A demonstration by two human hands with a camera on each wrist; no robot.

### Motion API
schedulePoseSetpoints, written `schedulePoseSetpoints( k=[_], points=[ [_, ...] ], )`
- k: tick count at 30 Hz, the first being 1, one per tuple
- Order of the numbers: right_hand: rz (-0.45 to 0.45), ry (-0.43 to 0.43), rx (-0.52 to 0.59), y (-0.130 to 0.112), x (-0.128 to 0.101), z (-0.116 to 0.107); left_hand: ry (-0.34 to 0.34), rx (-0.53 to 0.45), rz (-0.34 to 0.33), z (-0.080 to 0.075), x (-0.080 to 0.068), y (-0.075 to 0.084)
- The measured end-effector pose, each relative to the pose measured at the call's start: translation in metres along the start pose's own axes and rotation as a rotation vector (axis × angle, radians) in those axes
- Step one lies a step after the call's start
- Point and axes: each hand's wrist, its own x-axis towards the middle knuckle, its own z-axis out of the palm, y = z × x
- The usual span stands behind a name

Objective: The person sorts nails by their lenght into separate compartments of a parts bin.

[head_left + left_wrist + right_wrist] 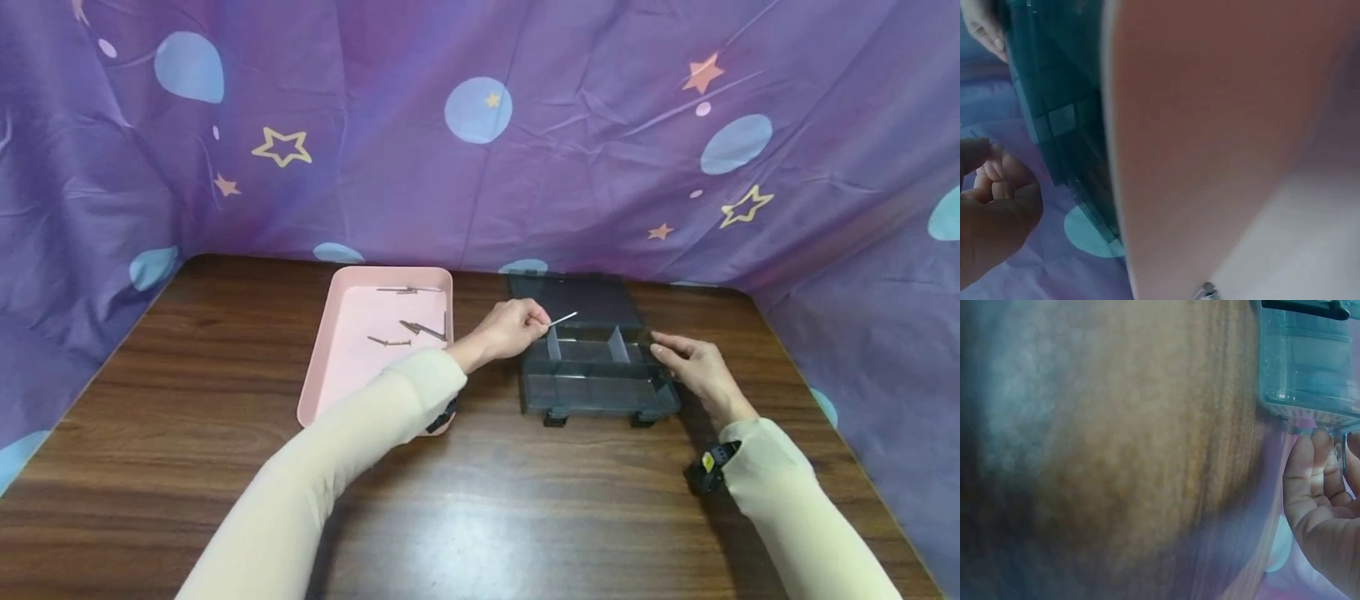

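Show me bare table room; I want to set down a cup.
Free: the wide wood in front of the pink tray and grey organizer box, between the sleeves, and left of the tray. Crowded: around the box, where the left hand and right hand work.

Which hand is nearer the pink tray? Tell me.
Left. The left hand pinches a thin metal pin just right of the pink tray, over the organizer box. The right hand rests on the box's far right side.
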Motion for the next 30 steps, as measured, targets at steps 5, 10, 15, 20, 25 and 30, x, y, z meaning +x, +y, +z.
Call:
schedulePoseSetpoints(
  k=[5,10,15,20,25,30],
  points=[
    [-0.005,0.001,0.013,0.0,0.0,0.002,-0.019,0.075,0.04,0.007,0.005,0.005],
    [-0.007,0.011,-0.004,-0.001,0.0,0.002,-0.053,0.121,0.045,0.007,0.01,0.012],
    [-0.009,0.02,-0.017,-0.002,-0.001,0.0,-0.068,0.13,0.057,0.01,0.016,0.023],
    [-0.01,0.021,0.004,0.0,0.0,0.0,-0.072,0.136,0.046,0.019,0.02,0.028],
    [0.008,0.006,-0.023,0.0,-0.001,0.002,-0.061,0.188,0.029,0.03,0.023,0.027],
    [0.032,-0.007,-0.029,-0.001,-0.002,0.0,-0.069,0.222,-0.008,0.036,0.024,0.027]
  ],
)
